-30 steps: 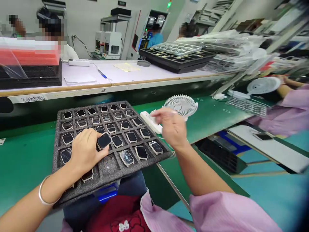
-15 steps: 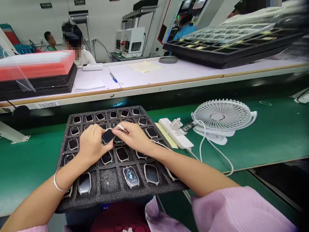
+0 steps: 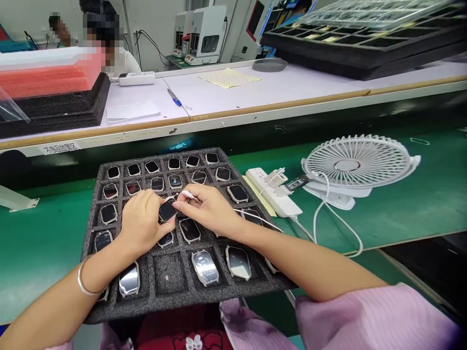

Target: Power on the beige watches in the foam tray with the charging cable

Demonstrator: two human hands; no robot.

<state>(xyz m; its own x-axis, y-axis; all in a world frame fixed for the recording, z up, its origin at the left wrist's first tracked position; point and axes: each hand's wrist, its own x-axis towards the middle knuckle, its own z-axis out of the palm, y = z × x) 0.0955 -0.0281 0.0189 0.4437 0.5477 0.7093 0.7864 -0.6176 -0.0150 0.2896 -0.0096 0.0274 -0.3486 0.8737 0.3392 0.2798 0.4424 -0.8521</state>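
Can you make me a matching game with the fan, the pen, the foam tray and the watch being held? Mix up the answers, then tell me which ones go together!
Things:
1. fan
2. pen
3. held watch
4. foam tray

Clues:
A. in the left hand
B. dark grey, divided into compartments
C. white, with a round front
D. partly blue, lying on the upper shelf

Right pairs: 1-C, 2-D, 3-A, 4-B.

Grn worktop [image 3: 47, 233], wht shelf [image 3: 211, 102] w/ wood edge [image 3: 277, 105], pale wall [image 3: 156, 19] behind.
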